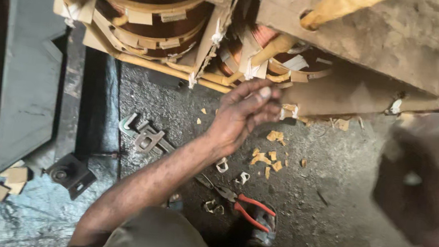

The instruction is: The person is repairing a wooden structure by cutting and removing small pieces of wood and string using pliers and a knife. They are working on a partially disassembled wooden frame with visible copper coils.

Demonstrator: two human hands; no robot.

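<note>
Copper windings [150,4], wrapped in tan paper strips, sit in a frame at the top of the view, just above the left hand [241,117]. Its fingers [262,95] are pinched together at the frame's lower edge; what they grip, if anything, is too small to tell. Red-handled pliers [246,204], metal clips and paper scraps [270,158] lie on the gritty floor below. The right hand [428,181] is a blur, its grip unreadable.

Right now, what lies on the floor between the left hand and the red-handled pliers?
Head view: small bent metal clips and tan paper scraps lie between the left hand and the red-handled pliers.
</note>
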